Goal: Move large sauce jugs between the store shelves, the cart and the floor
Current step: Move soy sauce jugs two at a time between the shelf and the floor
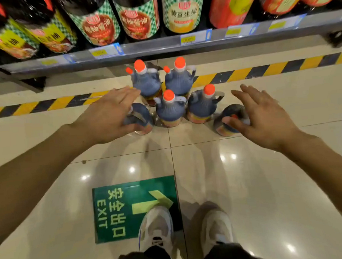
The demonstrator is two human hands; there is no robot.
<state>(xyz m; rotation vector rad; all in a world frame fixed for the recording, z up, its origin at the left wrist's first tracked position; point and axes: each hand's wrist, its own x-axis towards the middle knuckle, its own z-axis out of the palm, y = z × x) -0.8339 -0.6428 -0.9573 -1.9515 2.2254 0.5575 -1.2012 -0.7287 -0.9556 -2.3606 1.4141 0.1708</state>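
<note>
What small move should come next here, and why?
Probably lower both hands and grip a jug each: the left hand hovers open over the leftmost jug, the right hand open over the rightmost jug; neither is gripped yet.

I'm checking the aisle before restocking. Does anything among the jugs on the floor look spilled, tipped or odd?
Nothing stands out. Six sauce jugs stand upright in a cluster on the floor tiles, and no puddle shows. The left hand and right hand hide the two outer jugs' tops.
</note>
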